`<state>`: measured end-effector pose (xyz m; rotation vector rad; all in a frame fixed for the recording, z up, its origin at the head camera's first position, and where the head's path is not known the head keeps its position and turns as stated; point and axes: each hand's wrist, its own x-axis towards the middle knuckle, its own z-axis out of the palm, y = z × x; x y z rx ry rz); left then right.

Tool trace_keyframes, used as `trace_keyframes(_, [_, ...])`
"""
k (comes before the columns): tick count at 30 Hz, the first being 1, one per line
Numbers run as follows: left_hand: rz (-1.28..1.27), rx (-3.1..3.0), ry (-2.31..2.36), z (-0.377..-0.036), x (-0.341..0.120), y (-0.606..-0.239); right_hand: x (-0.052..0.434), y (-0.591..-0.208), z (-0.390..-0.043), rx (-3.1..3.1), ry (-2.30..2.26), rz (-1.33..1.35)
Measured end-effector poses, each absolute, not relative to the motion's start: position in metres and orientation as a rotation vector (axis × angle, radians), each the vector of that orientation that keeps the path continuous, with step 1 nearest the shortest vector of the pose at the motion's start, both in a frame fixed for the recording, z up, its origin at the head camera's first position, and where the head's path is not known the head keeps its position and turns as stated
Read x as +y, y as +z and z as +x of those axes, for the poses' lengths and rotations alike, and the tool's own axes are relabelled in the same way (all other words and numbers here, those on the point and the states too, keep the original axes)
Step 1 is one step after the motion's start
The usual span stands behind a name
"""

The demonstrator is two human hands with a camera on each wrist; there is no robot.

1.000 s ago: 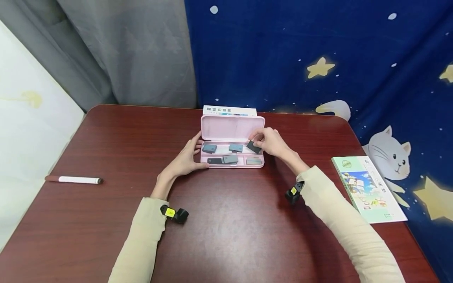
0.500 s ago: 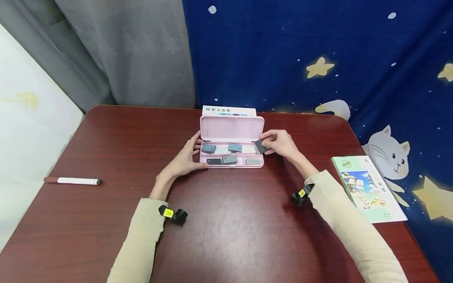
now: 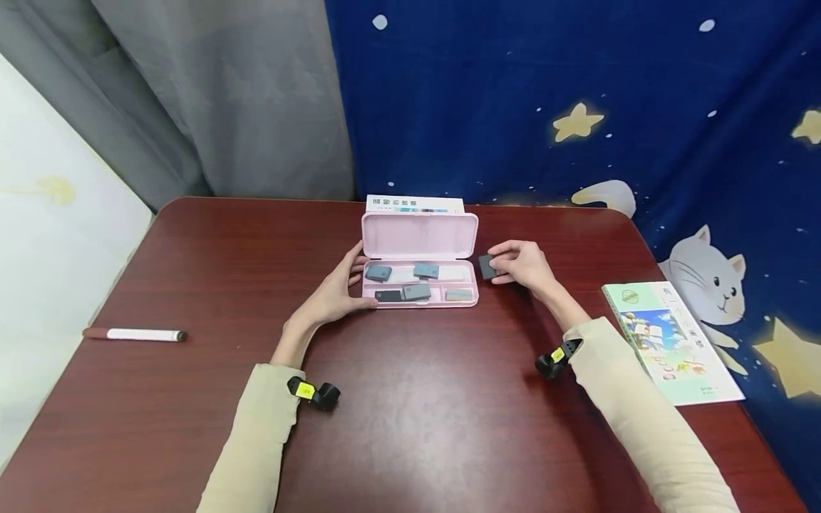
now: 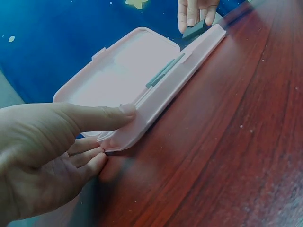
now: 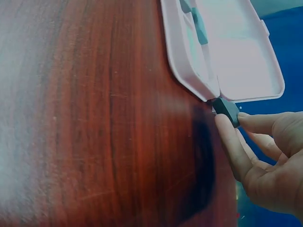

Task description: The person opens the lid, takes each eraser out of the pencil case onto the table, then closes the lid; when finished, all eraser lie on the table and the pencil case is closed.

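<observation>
An open pink case (image 3: 420, 235) lies at the table's far middle, its lid (image 4: 128, 71) raised, several small grey blocks (image 3: 378, 272) in its tray. My left hand (image 3: 333, 288) grips the case's left end, thumb on the front rim (image 4: 102, 118). My right hand (image 3: 522, 263) pinches one dark grey block (image 3: 487, 266) just past the case's right end, low over the table; the right wrist view shows that block (image 5: 226, 110) between thumb and fingers beside the case corner (image 5: 208, 92).
A white marker with a brown cap (image 3: 135, 334) lies at the table's left edge. A green illustrated booklet (image 3: 670, 340) sits at the right edge. A printed white box (image 3: 413, 205) stands behind the case. Dark red tabletop (image 3: 423, 399) spreads in front.
My right hand carried the dark grey block out of the case's right compartment and rightward, down beside the case. The left hand kept its hold on the case.
</observation>
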<state>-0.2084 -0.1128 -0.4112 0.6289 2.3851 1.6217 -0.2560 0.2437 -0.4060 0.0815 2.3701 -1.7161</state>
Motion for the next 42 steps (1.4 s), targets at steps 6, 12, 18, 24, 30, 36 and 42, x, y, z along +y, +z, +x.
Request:
trace_keyframes(6, [0.638, 2.366, 1.653, -0.21, -0.116, -0.416, 0.241, -0.413, -0.257, 2.288, -1.724, 0.181])
trace_keyframes(12, [0.662, 2.322, 1.693, -0.21, -0.114, -0.416, 0.238, -0.42, -0.258, 2.291, -1.724, 0.245])
trace_keyframes(18, [0.667, 2.315, 1.691, -0.212, -0.115, -0.416, 0.231, -0.422, -0.258, 2.343, -1.696, 0.254])
trace_keyframes(24, [0.686, 2.304, 1.715, -0.215, -0.116, -0.417, 0.228, -0.417, -0.26, 2.358, -1.671, 0.266])
trace_keyframes(30, [0.675, 2.31, 1.703, -0.216, -0.115, -0.418, 0.229, -0.419, -0.26, 2.35, -1.664, 0.27])
trace_keyframes(36, [0.661, 2.323, 1.685, -0.214, -0.115, -0.419, 0.229, -0.42, -0.26, 2.371, -1.637, 0.27])
trace_keyframes(42, [0.652, 2.325, 1.685, -0.212, -0.116, -0.417, 0.229, -0.421, -0.26, 2.368, -1.638, 0.266])
